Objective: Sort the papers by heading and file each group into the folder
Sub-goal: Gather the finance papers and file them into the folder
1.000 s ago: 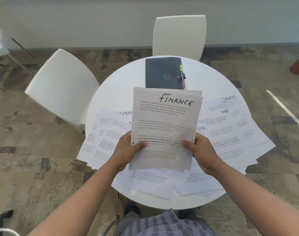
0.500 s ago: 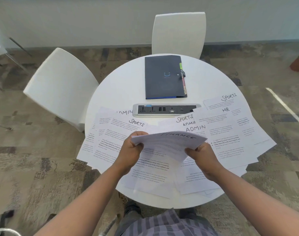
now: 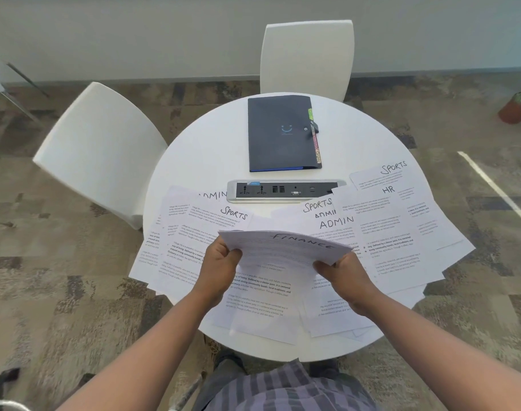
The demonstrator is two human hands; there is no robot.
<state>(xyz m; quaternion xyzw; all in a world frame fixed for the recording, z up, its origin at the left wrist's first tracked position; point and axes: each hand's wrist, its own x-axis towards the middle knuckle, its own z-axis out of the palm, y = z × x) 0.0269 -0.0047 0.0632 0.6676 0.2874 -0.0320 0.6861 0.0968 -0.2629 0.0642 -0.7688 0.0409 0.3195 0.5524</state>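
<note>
A small stack of sheets headed FINANCE (image 3: 286, 247) is held nearly flat above the round white table (image 3: 206, 155). My left hand (image 3: 220, 262) grips its left edge and my right hand (image 3: 342, 274) pinches its right edge. Beneath and around it lie several loose sheets: SPORTS (image 3: 232, 213) at the left, SPORTS (image 3: 317, 205) and ADMIN (image 3: 336, 223) in the middle, HR (image 3: 388, 189) and another SPORTS (image 3: 394, 167) at the right. The dark folder (image 3: 280, 134) lies closed at the far side of the table.
A grey power socket strip (image 3: 286, 190) is set into the table between the folder and the papers. Two white chairs stand at the left (image 3: 99, 143) and behind (image 3: 306, 54). A potted plant (image 3: 517, 108) sits on the carpet at the far right.
The FINANCE stack has been tipped from upright and facing me down to nearly flat over the table. Both hands dropped with it, uncovering the folder and socket strip.
</note>
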